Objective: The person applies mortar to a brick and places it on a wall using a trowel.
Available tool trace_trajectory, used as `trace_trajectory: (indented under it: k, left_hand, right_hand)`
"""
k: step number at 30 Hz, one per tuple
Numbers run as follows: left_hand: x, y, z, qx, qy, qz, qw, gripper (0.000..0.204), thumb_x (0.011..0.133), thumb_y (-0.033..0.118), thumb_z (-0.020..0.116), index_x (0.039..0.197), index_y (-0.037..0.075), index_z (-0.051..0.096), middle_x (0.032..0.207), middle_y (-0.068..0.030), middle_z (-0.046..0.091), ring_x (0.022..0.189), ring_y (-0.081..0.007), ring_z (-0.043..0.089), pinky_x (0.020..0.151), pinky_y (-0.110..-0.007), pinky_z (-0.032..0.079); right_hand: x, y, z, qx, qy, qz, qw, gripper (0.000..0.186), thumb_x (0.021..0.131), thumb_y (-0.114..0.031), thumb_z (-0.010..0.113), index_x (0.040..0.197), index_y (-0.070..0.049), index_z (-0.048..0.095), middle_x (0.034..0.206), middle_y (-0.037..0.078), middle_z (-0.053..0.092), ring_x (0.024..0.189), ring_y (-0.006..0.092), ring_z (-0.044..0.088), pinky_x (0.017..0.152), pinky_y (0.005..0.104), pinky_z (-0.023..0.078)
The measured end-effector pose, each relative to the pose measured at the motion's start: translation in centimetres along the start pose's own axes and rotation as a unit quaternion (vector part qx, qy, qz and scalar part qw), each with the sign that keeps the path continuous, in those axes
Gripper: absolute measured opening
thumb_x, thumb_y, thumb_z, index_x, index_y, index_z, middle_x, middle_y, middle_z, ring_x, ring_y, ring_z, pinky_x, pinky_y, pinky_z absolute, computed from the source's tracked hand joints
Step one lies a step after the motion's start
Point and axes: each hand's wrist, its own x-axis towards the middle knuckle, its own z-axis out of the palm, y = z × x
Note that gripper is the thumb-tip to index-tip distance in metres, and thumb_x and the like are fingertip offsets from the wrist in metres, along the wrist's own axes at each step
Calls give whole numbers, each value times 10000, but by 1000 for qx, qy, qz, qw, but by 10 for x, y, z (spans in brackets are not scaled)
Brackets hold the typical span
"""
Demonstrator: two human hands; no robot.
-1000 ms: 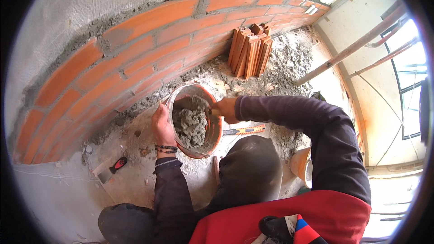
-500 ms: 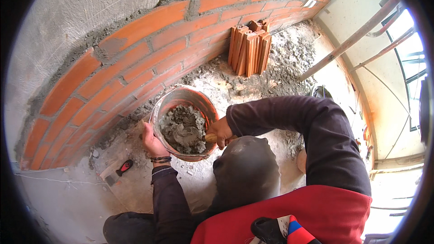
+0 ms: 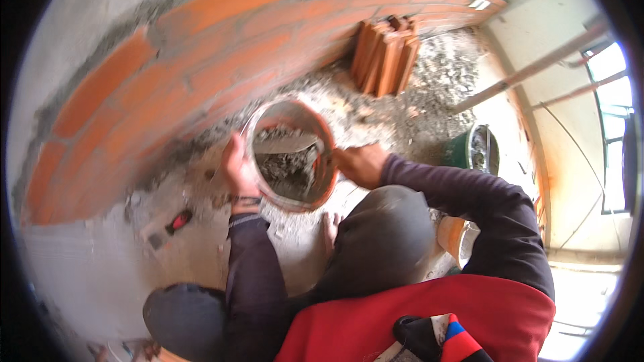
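A mortar bucket (image 3: 322,200) stands in front of me, tilted toward me, with wet grey mortar (image 3: 285,173) inside. My left hand (image 3: 238,169) grips its left side, fingers pressed along the wall near the rim. At the opposite rim, my right hand (image 3: 362,164) is closed round the handle of a trowel, and the handle itself is mostly hidden by the fingers. The flat blade of the trowel (image 3: 287,145) reaches across inside the bucket, above the mortar.
A curved-looking brick wall (image 3: 221,60) runs along the far left. Hollow clay bricks (image 3: 386,57) stand stacked beside it amid rubble. A red-and-black-handled scraper (image 3: 178,221) lies on the floor at left. At right are a green bucket (image 3: 463,151), an orange container (image 3: 455,238) and slanting poles (image 3: 537,66).
The trowel blade, earlier down in the mortar, now shows above it. My right hand has moved rightward and up, my left still at the bucket. The whole view has shifted.
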Motion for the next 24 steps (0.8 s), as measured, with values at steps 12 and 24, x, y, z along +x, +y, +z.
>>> trace_trajectory:
  k: [12,24]
  left_hand:
    - [-6,26,11,44,-6,-43,998,411,997,319,464,1091,-39,643,1040,-59,640,948,-126,564,892,-262,406]
    - [16,-13,-19,225,22,127,966,353,1008,266,466,1038,-29,657,989,-166,671,911,-217,625,807,-318,472]
  right_hand:
    - [33,-40,-40,192,-280,222,914,430,985,-356,414,963,12,635,885,251,650,869,389,631,816,439,500]
    - [51,23,-33,-174,-241,-58,953,216,710,-57,549,896,20,628,800,221,644,815,389,645,744,451,532]
